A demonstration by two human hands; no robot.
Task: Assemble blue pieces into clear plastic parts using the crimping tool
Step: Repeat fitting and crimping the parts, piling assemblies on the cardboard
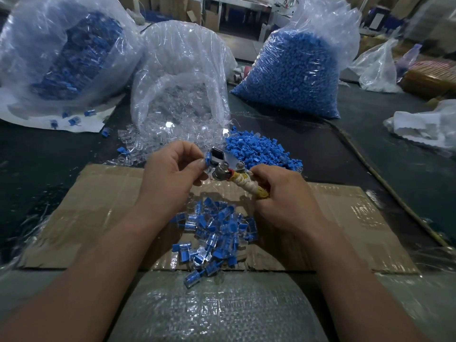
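Dim workshop, dark tabletop (407, 183)

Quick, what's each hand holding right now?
Left hand: pinches a blue piece at the head of the crimping tool.
Right hand: grips the crimping tool by its wrapped handle.

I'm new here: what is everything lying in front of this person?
Clear plastic bag of blue pieces: one, blue, back right.
Clear plastic bag of clear parts: one, transparent, back centre.
Clear plastic bag of blue-and-clear items: one, back left.
Loose blue pieces: one heap, blue, before the centre bag.
Flat brown cardboard sheet: one, under both hands.
Joined blue-and-clear pieces: one heap, on the cardboard.
Metal crimping tool: one, silver, yellow-white wrapped handle, held mid-air.
Small blue piece: one, blue, at the tool's head.
Left hand: one, pinches the small blue piece.
Right hand: one, grips the tool's handle.
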